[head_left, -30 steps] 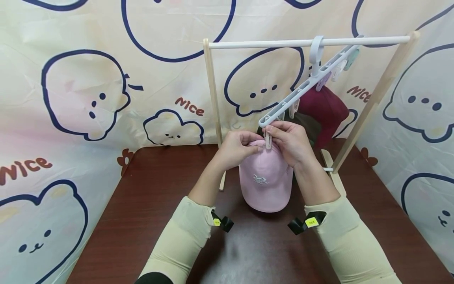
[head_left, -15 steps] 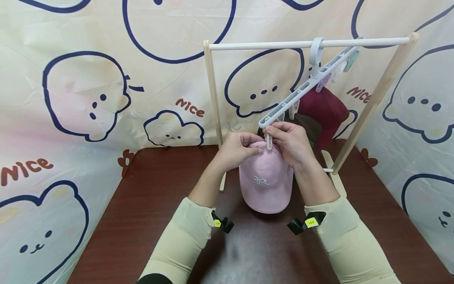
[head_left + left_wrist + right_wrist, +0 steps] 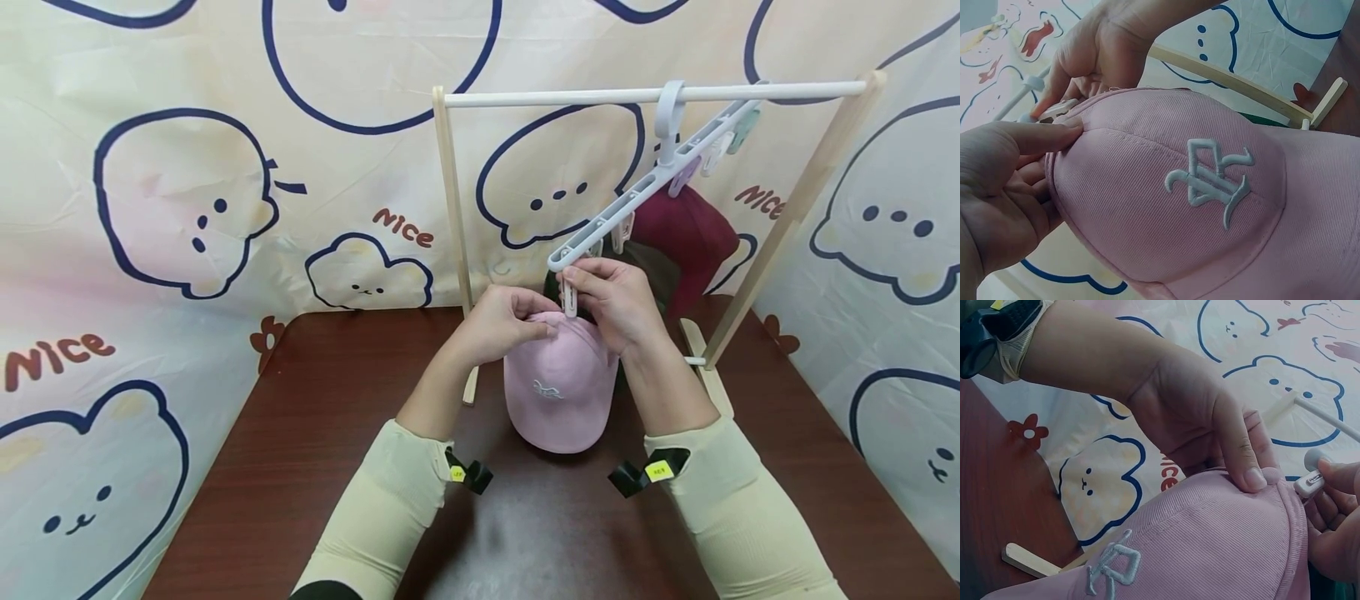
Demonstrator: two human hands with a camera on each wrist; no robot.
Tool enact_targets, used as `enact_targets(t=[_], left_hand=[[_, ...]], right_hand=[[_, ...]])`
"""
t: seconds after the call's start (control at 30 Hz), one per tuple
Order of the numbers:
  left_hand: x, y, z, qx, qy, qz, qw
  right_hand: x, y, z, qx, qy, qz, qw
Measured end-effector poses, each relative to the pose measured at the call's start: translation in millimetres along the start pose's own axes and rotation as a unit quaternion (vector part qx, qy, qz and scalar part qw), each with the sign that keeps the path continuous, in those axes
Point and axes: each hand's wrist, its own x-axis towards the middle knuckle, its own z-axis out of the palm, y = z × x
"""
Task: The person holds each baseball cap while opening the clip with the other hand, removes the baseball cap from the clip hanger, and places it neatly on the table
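Near the centre of the head view, a pink cloth baseball cap (image 3: 561, 367) with a pale embroidered emblem (image 3: 547, 389) hangs brim down, its front towards the camera. Taking the cap as the dial's middle, the person's left hand (image 3: 504, 323) sits between ten and eleven o'clock, thumb and fingers closed in a pinch on the cap's edge, seemingly to bear its weight and keep that edge up. At one o'clock the right hand (image 3: 618, 304) pinches a slim pale plastic clip (image 3: 570, 300), probably to steady it. The clip points down from twelve o'clock, just beside the edge; whether its tips bite the cloth I cannot tell. From twelve towards one o'clock slants a pale blue plastic hanger bar (image 3: 630, 198), its hook (image 3: 667, 125) over a white rod (image 3: 555, 98) between wooden uprights (image 3: 795, 217), which appear to give it support. Between one and two o'clock, a maroon cloth cap (image 3: 682, 237) hangs below a lilac plastic clip (image 3: 683, 177), an olive cloth item (image 3: 663, 268) mostly hidden beside it. Towards six o'clock spreads a dark reddish-brown table (image 3: 547, 542); whether the brim touches it is unclear.
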Motion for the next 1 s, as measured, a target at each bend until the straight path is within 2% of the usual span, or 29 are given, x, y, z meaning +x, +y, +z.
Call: enact_targets(t=[0.23, 0.4, 0.7, 0.87, 1.0], left_hand=[[-2.4, -0.3, -1.0, 0.015, -0.020, -0.009, 0.9996], [-3.6, -3.2, -1.7, 0.033, -0.028, -0.004, 0.9991], [-6.4, -7.9, -10.0, 0.037, -0.009, -0.014, 0.9992], [-12.2, -9.2, -21.1, 0.037, 0.009, -0.025, 0.9989], [-18.3, -15.8, -33.2, 0.034, 0.022, -0.016, 0.9990]], right_hand=[[0, 0, -0.8, 0.007, -0.009, -0.007, 1.000], [-1, 0, -1.3, 0.013, -0.019, -0.008, 1.000], [0, 0, -3.2, 0.003, -0.023, 0.000, 1.000], [-1, -1, -4.4, -0.001, -0.032, 0.001, 0.999], [-2, -2, -3.9, -0.007, -0.029, 0.002, 1.000]])
